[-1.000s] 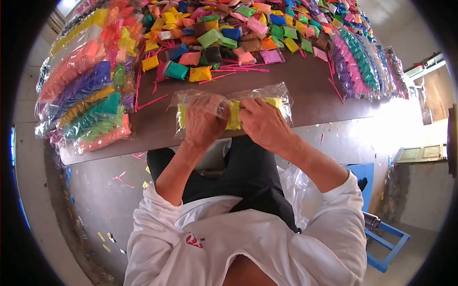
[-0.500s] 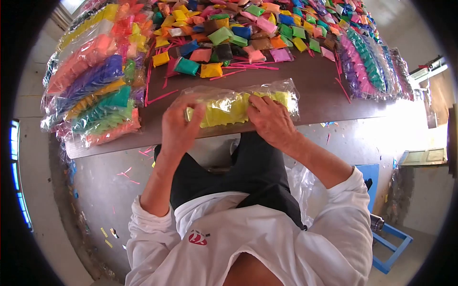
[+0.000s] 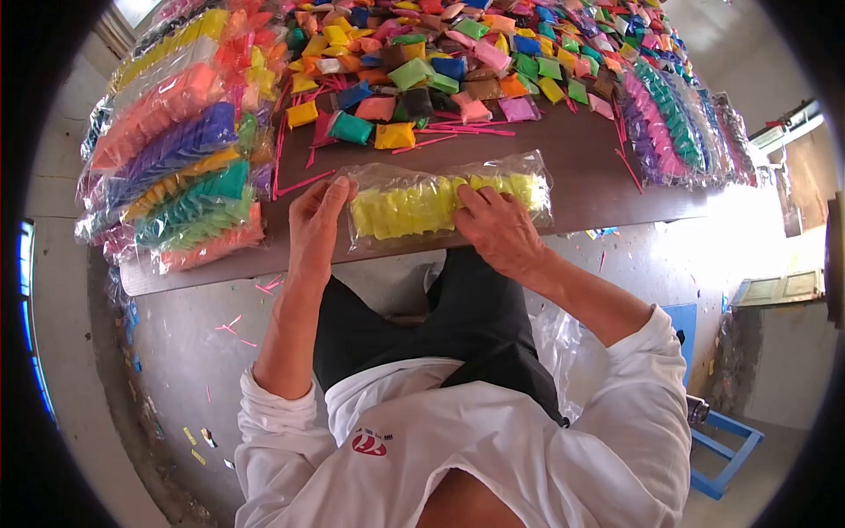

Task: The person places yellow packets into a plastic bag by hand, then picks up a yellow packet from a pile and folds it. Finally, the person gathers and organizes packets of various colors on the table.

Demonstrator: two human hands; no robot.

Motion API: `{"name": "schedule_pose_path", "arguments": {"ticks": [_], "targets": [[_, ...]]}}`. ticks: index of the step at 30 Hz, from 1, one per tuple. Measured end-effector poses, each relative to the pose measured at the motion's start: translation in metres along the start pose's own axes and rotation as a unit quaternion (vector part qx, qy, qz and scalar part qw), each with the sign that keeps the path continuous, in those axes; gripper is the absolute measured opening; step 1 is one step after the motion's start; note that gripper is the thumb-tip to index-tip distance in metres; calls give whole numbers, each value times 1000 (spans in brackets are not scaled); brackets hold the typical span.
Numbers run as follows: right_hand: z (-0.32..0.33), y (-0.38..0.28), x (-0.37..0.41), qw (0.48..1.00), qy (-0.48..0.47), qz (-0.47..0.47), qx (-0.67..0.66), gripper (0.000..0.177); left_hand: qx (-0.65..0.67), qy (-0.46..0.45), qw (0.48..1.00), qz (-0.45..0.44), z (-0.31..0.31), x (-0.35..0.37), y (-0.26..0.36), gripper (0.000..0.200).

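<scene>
A clear plastic bag [image 3: 400, 211] with a row of yellow packets inside lies across the front of the table. At its left end, my left hand [image 3: 315, 231] has fingers and thumb closed together at the bag's upper left corner. My right hand [image 3: 500, 227] rests over the right half of the bag, its bent fingers gripping the plastic and the packets beneath. The right fingertips are partly hidden against the bag.
Loose colourful packets [image 3: 409, 75] are heaped at the back of the brown table [image 3: 581, 176]. Filled bags are stacked at the left [image 3: 176, 145] and right [image 3: 669, 123]. Pink strips [image 3: 304, 183] lie about the tabletop. A blue stool [image 3: 726, 453] stands at the lower right.
My left hand has moved left, off the top of the yellow packets to the bag's end, uncovering the packets there. My right hand stays nearly in place on the bag.
</scene>
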State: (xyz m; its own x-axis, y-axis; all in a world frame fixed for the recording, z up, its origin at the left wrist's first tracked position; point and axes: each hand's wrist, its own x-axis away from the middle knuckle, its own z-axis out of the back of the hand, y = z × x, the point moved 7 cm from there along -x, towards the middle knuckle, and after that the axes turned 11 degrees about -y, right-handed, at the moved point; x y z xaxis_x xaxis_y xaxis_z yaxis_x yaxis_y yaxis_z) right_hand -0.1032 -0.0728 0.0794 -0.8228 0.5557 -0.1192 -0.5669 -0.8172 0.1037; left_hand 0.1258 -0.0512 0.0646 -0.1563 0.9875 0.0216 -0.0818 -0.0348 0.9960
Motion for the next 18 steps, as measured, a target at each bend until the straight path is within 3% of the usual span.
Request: {"name": "schedule_pose_path", "arguments": {"ticks": [6,12,15,18], "targets": [[-1,2,1,1000,9,-5,-10,12,-46,19,999,-19,10,7,-9,35],[-3,10,8,997,60,-15,-46,13,-234,48,971,4,7,34,-39,30],[-4,16,15,991,109,-14,-81,13,-408,96,900,-124,-6,38,-36,28],[4,26,32,969,137,-33,-202,21,-434,108,884,-134,-11,33,-37,26]]}}
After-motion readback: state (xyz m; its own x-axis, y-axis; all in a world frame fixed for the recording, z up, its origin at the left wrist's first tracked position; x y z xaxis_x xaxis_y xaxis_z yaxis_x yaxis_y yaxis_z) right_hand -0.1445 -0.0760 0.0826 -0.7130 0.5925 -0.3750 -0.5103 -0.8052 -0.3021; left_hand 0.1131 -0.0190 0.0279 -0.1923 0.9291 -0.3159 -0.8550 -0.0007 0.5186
